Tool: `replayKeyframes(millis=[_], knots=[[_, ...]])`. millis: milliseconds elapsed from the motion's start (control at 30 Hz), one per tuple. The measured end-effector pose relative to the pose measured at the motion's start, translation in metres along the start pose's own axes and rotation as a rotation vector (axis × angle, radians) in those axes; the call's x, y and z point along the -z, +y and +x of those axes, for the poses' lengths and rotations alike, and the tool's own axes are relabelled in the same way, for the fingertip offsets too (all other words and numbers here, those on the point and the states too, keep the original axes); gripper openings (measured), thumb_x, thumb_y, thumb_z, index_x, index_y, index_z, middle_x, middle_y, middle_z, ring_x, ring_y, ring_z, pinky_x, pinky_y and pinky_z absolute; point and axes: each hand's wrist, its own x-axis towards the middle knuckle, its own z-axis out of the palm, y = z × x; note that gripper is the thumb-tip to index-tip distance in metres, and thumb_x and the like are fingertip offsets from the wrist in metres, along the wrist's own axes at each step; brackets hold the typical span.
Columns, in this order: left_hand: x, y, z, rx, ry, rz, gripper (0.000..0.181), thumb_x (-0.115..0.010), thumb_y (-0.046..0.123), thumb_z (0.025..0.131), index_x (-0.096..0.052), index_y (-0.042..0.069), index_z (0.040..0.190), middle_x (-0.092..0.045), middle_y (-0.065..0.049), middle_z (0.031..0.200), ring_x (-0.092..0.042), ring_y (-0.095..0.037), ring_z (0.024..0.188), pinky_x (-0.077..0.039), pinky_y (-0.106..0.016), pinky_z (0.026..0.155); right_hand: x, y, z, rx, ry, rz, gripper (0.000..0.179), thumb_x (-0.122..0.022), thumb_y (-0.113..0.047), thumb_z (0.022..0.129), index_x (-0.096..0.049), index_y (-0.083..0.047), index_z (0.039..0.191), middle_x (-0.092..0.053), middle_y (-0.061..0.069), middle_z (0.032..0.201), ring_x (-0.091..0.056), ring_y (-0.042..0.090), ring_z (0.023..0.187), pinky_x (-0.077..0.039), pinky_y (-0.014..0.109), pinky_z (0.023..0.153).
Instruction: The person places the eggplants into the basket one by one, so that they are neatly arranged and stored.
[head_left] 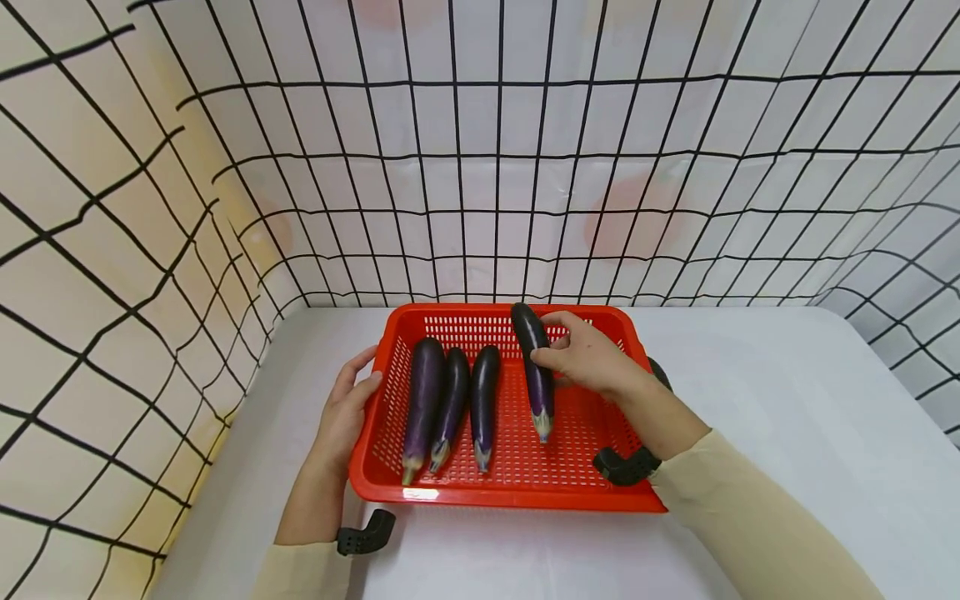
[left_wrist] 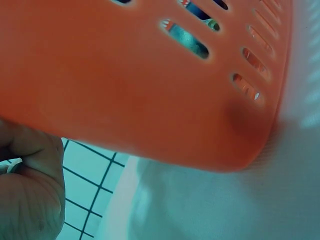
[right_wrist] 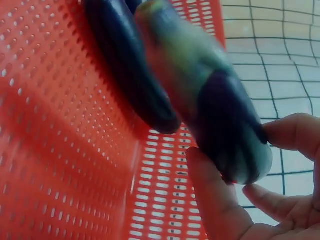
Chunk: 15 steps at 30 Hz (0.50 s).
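Red basket, four eggplants: one grasped by the right hand

The head view gives the full layout. The red basket (head_left: 510,500) stands on the white table (head_left: 757,400), with a black wire grid (head_left: 499,156) behind it. Three eggplants lie inside, lengthwise from far to near: the left eggplant (head_left: 424,392), the middle eggplant (head_left: 452,404) just beside it, and the right eggplant (head_left: 484,404). Their stem ends face near.

The right hand (head_left: 588,357) grasps the held eggplant (head_left: 538,392) over the right half of the basket. Its stem end points near; its far end overlaps the far rim.

The right wrist view adds the grip detail: the thumb and fingers are spread around the rounded end, and the stem end extends away from the hand, blurred.

The left hand (head_left: 345,412) is at the basket's left rim. The left wrist view shows the slotted outer wall, but the fingers are largely cut off; whether they clasp the rim cannot be told.
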Motion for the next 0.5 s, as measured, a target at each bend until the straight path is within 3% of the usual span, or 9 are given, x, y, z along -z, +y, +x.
replayKeyframes(millis=[267,500], knots=[[-0.001,0.001,0.0,-0.001,0.002,0.019,0.044,-0.043,0.034,0.108,-0.038,0.039,0.152,-0.053,-0.011,0.144,-0.064,-0.027,0.117,-0.062,-0.04,0.089,-0.011,0.002,0.006,-0.037,-0.004,-0.026,0.066,-0.066,-0.016,0.098,-0.033,-0.008,0.155,-0.058,0.026,0.122,-0.072,0.027,0.09,-0.062,0.05,0.087],[-0.001,0.003,-0.001,-0.008,-0.001,0.012,0.045,-0.043,0.033,0.109,-0.037,0.037,0.153,-0.052,-0.012,0.144,-0.065,-0.024,0.115,-0.062,-0.038,0.09,-0.02,0.01,0.01,-0.078,-0.054,-0.006,0.069,-0.067,-0.013,0.097,-0.03,-0.008,0.156,-0.067,0.026,0.116,-0.074,0.025,0.084,-0.064,0.045,0.077]])
